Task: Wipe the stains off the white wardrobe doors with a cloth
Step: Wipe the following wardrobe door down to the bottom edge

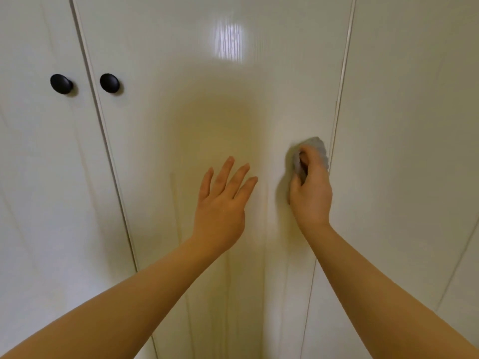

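The middle white wardrobe door [207, 104] fills the view, glossy, with a window's reflection near its top. My right hand [309, 190] grips a bunched grey cloth [317, 149] and holds it against this door close to its right edge. My left hand [223, 203] lies against the same door with its fingers straight and spread, a little left of the cloth. No stain shows plainly on the door around the hands.
A second door [39, 177] stands to the left and a third panel [414, 151] to the right, with narrow gaps between them. Two round black knobs [61, 84] [109, 83] sit either side of the left gap at upper left.
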`<state>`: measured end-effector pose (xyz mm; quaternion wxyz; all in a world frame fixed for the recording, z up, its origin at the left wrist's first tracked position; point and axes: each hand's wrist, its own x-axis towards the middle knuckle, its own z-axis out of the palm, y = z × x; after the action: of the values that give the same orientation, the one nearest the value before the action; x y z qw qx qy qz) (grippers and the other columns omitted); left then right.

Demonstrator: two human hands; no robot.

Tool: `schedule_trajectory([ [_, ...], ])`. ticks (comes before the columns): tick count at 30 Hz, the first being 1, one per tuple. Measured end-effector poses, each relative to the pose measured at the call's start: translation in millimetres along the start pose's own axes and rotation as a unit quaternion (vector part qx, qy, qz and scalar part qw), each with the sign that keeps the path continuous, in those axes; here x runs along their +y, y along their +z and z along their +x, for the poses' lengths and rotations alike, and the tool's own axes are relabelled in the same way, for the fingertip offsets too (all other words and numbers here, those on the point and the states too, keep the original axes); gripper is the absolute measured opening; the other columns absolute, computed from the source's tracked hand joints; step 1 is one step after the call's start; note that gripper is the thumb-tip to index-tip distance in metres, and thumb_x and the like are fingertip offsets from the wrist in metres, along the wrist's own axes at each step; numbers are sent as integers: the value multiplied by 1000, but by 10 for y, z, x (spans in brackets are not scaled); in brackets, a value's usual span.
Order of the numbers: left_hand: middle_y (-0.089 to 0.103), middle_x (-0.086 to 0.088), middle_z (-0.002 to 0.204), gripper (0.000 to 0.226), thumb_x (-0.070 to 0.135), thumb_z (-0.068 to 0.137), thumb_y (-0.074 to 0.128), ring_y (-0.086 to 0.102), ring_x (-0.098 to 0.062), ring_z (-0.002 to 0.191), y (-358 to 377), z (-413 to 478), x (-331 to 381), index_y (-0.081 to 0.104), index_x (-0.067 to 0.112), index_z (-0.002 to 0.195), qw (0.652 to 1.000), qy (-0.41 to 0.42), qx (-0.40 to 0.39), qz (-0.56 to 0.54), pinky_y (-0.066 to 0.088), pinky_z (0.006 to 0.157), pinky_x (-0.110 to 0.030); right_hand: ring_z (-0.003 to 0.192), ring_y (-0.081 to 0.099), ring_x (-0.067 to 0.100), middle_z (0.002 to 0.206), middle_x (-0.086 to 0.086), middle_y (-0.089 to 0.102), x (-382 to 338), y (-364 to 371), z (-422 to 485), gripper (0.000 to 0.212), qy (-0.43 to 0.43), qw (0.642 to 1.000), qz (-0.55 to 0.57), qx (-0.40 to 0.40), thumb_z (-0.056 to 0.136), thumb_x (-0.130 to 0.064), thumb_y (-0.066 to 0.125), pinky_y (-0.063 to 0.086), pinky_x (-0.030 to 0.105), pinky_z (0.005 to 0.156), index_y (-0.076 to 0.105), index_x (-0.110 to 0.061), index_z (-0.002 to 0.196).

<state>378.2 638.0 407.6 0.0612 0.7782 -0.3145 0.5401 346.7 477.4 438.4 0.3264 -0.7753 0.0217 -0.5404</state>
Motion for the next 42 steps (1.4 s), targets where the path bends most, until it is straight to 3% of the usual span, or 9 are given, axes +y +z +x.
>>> schedule_trajectory([
  [6, 50, -12, 140, 55, 8, 79, 36, 29, -30, 134, 174, -128, -68, 55, 5, 131, 998, -12, -33, 50, 12, 111, -54, 135, 30, 30, 145, 19, 34, 398, 282, -566, 51, 8, 989, -104, -106, 93, 2, 38, 29, 38, 107, 31, -7, 143],
  [11, 47, -11, 142, 58, 15, 76, 51, 27, -31, 136, 216, -78, -144, 52, 5, 133, 998, 9, -28, 62, 15, 110, -56, 129, 36, 33, 138, 22, 40, 343, 212, -512, 51, 2, 989, -111, -94, 91, 1, 39, 36, 49, 98, 30, -1, 141],
  [17, 45, -11, 144, 56, 25, 84, 40, 26, -30, 137, 342, -76, -56, 49, 5, 135, 999, -2, -18, 41, 15, 110, -56, 135, 15, 29, 148, 19, 29, 463, 364, -343, 58, -60, 982, -162, -70, 93, -29, 27, 11, 44, 112, 24, -4, 145],
  [20, 45, -12, 144, 56, 24, 84, 41, 26, -30, 137, 379, -118, -66, 49, 4, 135, 999, 1, -10, 42, 15, 110, -57, 128, 24, 29, 137, 22, 44, 759, 366, -983, 52, -119, 966, -209, -99, 91, -24, 32, 9, 36, 111, 29, -4, 138],
  [24, 45, -12, 144, 55, 26, 84, 43, 26, -30, 137, 386, -138, -87, 42, 6, 136, 999, 6, 3, 37, 16, 110, -57, 122, 28, 27, 133, 20, 49, 617, 356, -506, 51, -110, 966, -230, -48, 90, -22, 31, 37, 56, 99, 37, -3, 137],
  [28, 45, -11, 144, 55, 25, 85, 45, 28, -30, 137, 400, -160, -97, 39, 8, 136, 999, 3, 26, 34, 18, 110, -58, 129, 20, 23, 142, 14, 40, 408, 428, -215, 54, -70, 979, -193, -1, 89, -20, 27, 12, 61, 105, 34, -7, 141],
  [33, 44, -11, 145, 57, 26, 84, 46, 27, -29, 138, 372, -240, -166, 39, 8, 137, 999, 7, 16, 44, 18, 110, -57, 128, 29, 30, 139, 16, 39, 697, 519, -981, 49, -118, 975, -176, -63, 90, -14, 29, 35, 63, 98, 33, -4, 137],
  [38, 43, -11, 145, 57, 25, 84, 47, 27, -29, 138, 356, -184, -221, 38, 7, 137, 999, -3, 25, 46, 16, 111, -57, 129, 34, 36, 138, 23, 42, 176, 499, -120, 56, -97, 984, -149, -15, 84, -11, 23, 9, 39, 112, 39, 1, 137],
  [42, 40, -11, 146, 59, 27, 84, 46, 26, -29, 138, 322, -236, -269, 36, 8, 139, 998, -18, 26, 55, 15, 111, -56, 125, 32, 33, 137, 20, 43, 387, 581, -552, 56, -161, 970, -176, -50, 82, -9, 29, 28, 53, 107, 36, -2, 137],
])
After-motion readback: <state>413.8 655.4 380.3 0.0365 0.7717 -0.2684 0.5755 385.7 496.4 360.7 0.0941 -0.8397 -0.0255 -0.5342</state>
